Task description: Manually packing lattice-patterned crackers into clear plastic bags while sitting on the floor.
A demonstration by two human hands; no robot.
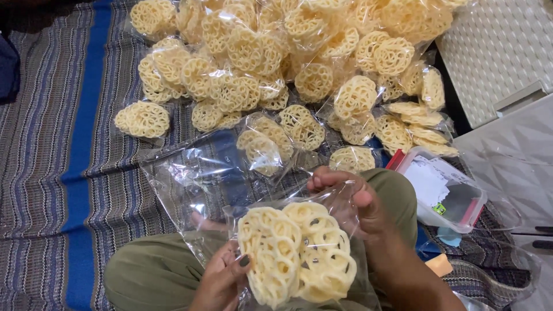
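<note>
Left hand (222, 279) gripped lower edge of clear bag (322, 230) of lacy round crackers (296, 253), fingers curled tight; right hand (351, 198) pinched bag's top, closed on plastic. Bag sat over lap, olive trousers (150, 270) beneath. Empty bags (190, 173) just beyond; packed cracker pile (288, 63) further out on striped mat (52, 161); plastic box (446, 193) at right
</note>
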